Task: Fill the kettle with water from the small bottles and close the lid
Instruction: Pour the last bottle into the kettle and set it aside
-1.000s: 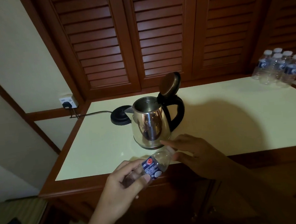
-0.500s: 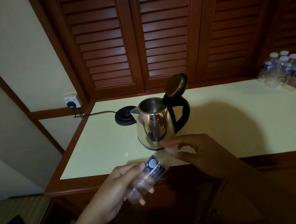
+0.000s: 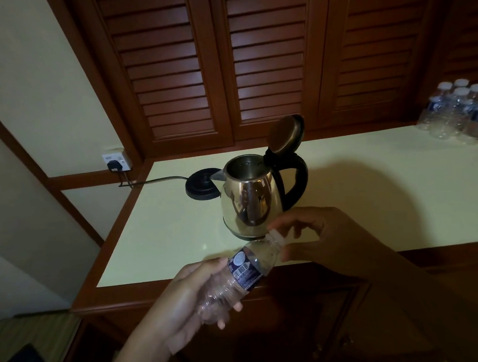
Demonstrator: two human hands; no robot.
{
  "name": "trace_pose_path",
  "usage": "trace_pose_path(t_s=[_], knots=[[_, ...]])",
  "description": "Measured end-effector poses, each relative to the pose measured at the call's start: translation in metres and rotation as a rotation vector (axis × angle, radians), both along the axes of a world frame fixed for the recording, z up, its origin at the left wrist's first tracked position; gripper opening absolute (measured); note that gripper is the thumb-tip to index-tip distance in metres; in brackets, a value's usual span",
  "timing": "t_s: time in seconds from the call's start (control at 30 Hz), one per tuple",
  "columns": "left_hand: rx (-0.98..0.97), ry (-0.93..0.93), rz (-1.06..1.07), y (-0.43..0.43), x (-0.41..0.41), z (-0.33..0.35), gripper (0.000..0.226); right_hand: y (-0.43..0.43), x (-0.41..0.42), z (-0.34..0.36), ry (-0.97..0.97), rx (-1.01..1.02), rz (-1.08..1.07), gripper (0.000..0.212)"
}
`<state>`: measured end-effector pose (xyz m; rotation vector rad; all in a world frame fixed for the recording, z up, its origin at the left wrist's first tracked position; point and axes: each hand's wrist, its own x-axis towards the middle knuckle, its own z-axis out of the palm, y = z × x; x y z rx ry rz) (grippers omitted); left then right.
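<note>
Two hands hold one small clear bottle over the near edge of the pale bench, in front of a steel kettle. The left hand is wrapped round the bottle's lower body, with the neck tilted up toward the kettle. The right hand pinches the white cap between thumb and fingers. The kettle stands on the bench, off its black base just beside it. Its lid is hinged upright, leaving the mouth open. More small bottles stand grouped at the far right corner.
</note>
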<state>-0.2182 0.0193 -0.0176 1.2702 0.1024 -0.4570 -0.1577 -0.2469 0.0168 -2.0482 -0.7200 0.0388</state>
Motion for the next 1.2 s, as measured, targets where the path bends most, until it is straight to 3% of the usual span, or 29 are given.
trace_pose_path(t_s=[0.53,0.83,1.2], knots=[[-0.012,0.134,-0.153,0.007,0.016,0.012,0.055,-0.007,-0.003,0.007,-0.139,-0.059,-0.013,0.034],[-0.051,0.157,-0.257,0.01,0.019,0.019,0.066,-0.005,-0.005,0.005,-0.325,-0.152,0.017,0.034],[-0.066,0.151,-0.275,0.003,0.023,0.023,0.069,-0.007,-0.014,0.018,-0.262,-0.088,-0.018,0.037]])
